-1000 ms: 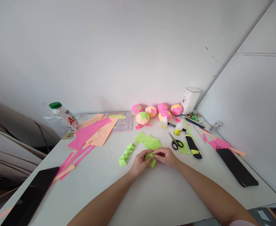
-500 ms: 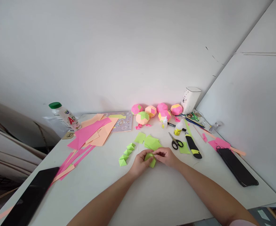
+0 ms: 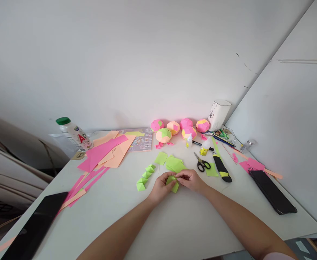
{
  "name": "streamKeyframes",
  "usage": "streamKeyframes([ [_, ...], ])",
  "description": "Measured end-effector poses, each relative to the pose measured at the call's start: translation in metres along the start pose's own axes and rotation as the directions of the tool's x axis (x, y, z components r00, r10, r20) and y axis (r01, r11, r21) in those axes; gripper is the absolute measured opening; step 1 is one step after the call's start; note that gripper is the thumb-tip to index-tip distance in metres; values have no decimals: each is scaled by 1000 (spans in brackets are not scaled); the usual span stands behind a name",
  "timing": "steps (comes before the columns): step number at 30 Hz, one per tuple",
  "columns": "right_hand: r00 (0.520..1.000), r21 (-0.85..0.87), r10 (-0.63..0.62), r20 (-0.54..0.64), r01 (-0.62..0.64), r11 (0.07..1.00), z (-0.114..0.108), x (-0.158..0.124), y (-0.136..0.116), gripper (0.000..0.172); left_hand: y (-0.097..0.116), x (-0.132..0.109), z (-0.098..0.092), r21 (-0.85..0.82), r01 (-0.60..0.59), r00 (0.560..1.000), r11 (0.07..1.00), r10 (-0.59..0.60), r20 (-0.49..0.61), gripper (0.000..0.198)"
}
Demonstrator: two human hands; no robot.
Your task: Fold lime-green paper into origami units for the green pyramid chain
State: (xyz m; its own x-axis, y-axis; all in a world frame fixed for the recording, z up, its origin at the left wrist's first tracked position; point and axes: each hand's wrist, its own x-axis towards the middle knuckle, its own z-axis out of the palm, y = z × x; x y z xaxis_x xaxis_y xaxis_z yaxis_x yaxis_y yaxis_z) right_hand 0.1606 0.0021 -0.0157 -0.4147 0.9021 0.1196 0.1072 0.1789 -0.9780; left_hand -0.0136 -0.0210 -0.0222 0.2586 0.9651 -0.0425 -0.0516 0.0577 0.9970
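Note:
Both my hands meet at the middle of the white table (image 3: 174,224). My left hand (image 3: 160,187) and my right hand (image 3: 192,180) pinch a small folded green paper piece (image 3: 173,183) between their fingertips, just above the tabletop. A row of folded green paper units (image 3: 145,177) lies to the left of my left hand. Flat green paper squares (image 3: 171,161) lie just beyond my hands.
Several pink, orange and green paper balls (image 3: 180,129) sit at the back by a white box (image 3: 218,114). Scissors (image 3: 202,163), glue bottles (image 3: 205,147), a black-yellow cutter (image 3: 222,169) and a black phone (image 3: 272,192) lie right. Pink and orange sheets (image 3: 106,152), a green-capped bottle (image 3: 74,133) and a dark tablet (image 3: 36,224) lie left.

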Motion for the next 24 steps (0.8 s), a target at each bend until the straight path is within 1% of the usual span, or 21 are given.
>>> streamKeyframes([
  [10,1000,-14,11,1,-11,1000,0,0,-1,20,-3,0,-1,-10,-2,1000,1000,2,9,34],
  [24,1000,-48,-24,-11,24,999,1,1,-2,16,-1,0,-1,19,-8,1000,1000,7,7,33],
])
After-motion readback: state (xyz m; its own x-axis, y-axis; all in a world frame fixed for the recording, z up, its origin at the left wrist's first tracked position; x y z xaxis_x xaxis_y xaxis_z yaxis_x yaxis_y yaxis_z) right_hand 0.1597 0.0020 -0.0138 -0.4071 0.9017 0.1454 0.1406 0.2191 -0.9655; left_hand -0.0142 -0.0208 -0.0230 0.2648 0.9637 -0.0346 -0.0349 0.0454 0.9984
